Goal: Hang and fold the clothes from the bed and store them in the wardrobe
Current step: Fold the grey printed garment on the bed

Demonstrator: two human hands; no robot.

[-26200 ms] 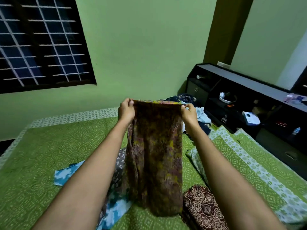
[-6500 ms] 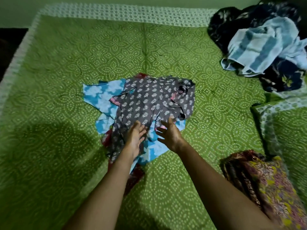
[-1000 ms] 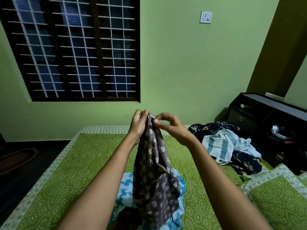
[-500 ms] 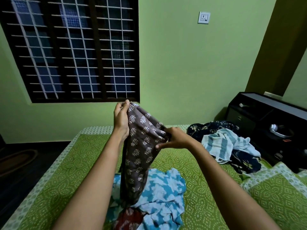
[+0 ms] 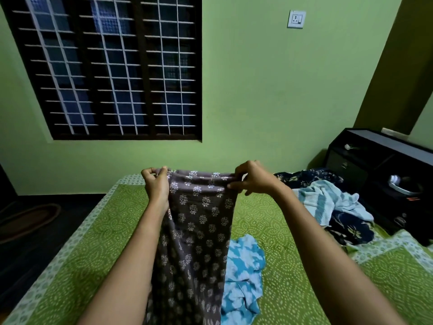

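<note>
**foldnoob:** Closest to the camera, the grey printed garment (image 5: 199, 231) hangs down between both forearms, and its lower part runs out of frame over the bed (image 5: 293, 266). How's that thing going to behave?

**linenlurker:** Looks like thin, soft cotton to me. Light, floppy, zero stiffness. It'll sag wherever it isn't held, so the 2 top corners are the spots to grab. Just right of it, a blue-and-white garment (image 5: 243, 266) lies crumpled on the cover. Can't tell if the two are actually touching.

**foldnoob:** And the grip?

**linenlurker:** The left hand (image 5: 155, 184) has its fingers curled round the top edge at 1 corner. The right hand (image 5: 254, 181) pinches the other corner between thumb and fingers. The edge is pulled fairly straight between them, up above the bed. It doesn't look slippery, so a pinch should do. The edge seems doubled over though, so I'd guess the layers could slide apart.

**foldnoob:** Much left to do?

**linenlurker:** I'd say plenty. Further back on the right there's a pile of clothes (image 5: 328, 202), pale blue stripes on dark floral, next to a dark cabinet (image 5: 375, 156). No wardrobe in view. There's a barred window (image 5: 112, 66) on the far wall.
</note>
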